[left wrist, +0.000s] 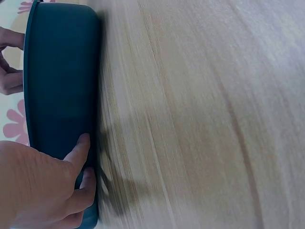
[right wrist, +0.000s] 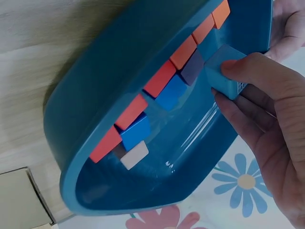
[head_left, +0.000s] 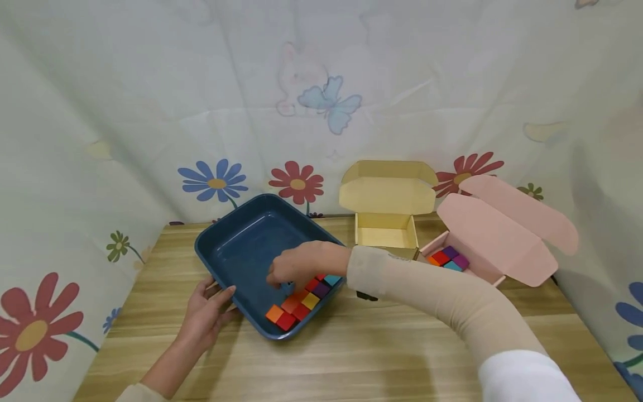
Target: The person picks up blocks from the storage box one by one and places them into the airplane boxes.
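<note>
A dark blue tray [head_left: 246,240] rests on the wooden table. My left hand [head_left: 201,315] holds its left side, with the thumb by the rim and fingers against the outer wall [left wrist: 62,81]. Over the tray's inside, my right hand [head_left: 296,265] pinches a light blue block [right wrist: 226,86] between thumb and fingers; a small printed pattern shows on one face. Several coloured blocks lie in the tray along its near wall, among them an orange block [head_left: 274,313], a yellow block [head_left: 310,302] and a purple block [head_left: 321,290].
A yellow box [head_left: 387,195] with its lid up stands at the back, right of the tray. Beside it a pink box [head_left: 494,234], lid open, holds several blocks [head_left: 452,258]. A flower-patterned curtain [head_left: 241,111] hangs behind the table [head_left: 361,357].
</note>
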The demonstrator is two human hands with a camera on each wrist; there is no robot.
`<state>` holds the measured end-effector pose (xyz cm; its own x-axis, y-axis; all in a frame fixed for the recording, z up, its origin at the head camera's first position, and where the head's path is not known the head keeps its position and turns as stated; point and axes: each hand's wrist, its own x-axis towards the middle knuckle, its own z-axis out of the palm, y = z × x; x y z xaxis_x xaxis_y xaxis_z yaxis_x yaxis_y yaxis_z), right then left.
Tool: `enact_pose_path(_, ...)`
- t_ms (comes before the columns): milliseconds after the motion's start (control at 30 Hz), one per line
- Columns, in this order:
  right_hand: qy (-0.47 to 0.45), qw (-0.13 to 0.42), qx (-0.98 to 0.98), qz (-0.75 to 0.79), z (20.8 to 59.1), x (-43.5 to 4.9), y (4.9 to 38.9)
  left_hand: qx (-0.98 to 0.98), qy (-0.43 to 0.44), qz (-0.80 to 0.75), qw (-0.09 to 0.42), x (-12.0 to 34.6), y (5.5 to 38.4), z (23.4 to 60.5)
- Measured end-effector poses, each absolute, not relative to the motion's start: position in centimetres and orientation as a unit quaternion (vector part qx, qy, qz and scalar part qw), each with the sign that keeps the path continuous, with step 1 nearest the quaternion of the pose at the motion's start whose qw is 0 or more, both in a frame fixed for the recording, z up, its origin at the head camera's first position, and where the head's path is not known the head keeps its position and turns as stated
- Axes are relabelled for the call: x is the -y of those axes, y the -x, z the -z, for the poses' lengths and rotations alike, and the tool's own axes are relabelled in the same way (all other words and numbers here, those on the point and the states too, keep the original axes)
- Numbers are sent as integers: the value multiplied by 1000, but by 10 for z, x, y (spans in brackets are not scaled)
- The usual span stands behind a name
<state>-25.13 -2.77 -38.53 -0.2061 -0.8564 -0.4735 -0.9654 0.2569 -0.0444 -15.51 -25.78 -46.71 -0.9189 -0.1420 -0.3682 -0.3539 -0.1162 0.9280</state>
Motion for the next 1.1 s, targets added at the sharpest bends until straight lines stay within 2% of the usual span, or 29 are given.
enact_pose_path(633,579,186,-785,-116,374,-6,261,-666,196,-716,74,257,153,468)
enact_pose_path(1100,569,171,-798,-105,373,-29,275,-659,187,-727,55,258,153,468)
